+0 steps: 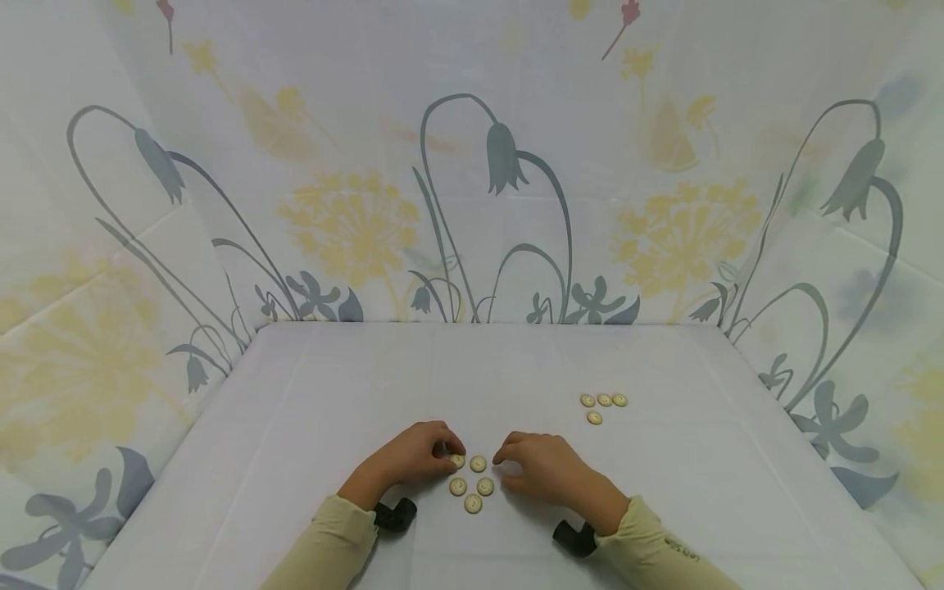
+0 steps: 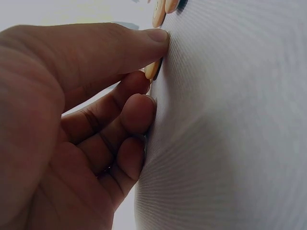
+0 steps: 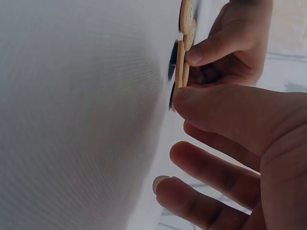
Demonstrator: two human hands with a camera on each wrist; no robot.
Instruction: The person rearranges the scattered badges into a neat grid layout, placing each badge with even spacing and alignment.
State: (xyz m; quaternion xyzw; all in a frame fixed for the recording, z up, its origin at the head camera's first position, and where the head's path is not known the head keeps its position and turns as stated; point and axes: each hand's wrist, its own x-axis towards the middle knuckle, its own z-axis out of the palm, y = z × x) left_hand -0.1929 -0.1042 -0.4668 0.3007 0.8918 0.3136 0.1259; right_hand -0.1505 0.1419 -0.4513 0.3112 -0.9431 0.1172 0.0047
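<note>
Several round, pale wooden discs with small dark marks lie in a small cluster in front of me. My left hand [image 1: 422, 453] pinches the cluster's upper-left disc [image 1: 458, 461] between thumb and forefinger, down at the tabletop. In the left wrist view the edge of this disc [image 2: 152, 70] shows between the thumb and a fingertip. My right hand [image 1: 542, 467] hovers just right of the upper-right disc [image 1: 478, 465], its fingers loosely bent and holding nothing. Below these lie a left disc [image 1: 458, 487], a right disc [image 1: 485, 487] and a bottom disc [image 1: 473, 504].
Farther back on the right, a second group of similar discs [image 1: 605, 400] lies on the white tabletop [image 1: 332, 369]. Flower-printed cloth [image 1: 472, 205] stands around the back and sides. A black wrist device [image 1: 396, 515] sits under each wrist.
</note>
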